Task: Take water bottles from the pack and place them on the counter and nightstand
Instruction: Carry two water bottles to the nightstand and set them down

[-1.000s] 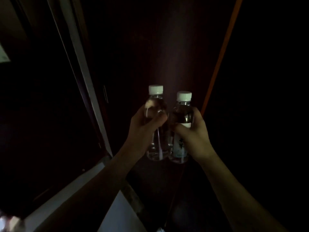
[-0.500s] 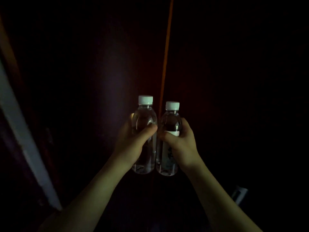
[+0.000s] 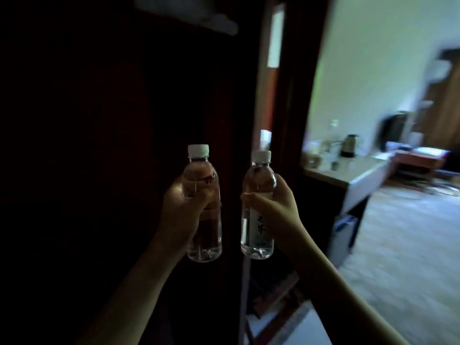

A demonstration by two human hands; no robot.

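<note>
I hold two clear water bottles with white caps upright in front of me. My left hand grips the left bottle around its middle. My right hand grips the right bottle, which shows a pale label with dark characters. A small gap separates the two bottles. To the right, in a lit room, stands a pale counter at mid height. The pack and the nightstand are out of sight.
A dark wooden door or wall fills the left half, with a door frame edge behind the bottles. A kettle and small items sit on the counter. Beyond lie light flooring and a low reddish table.
The view has swung right, from a dark wooden surface to a lit room with a counter. Both hands still hold their bottles, now slightly farther apart.
</note>
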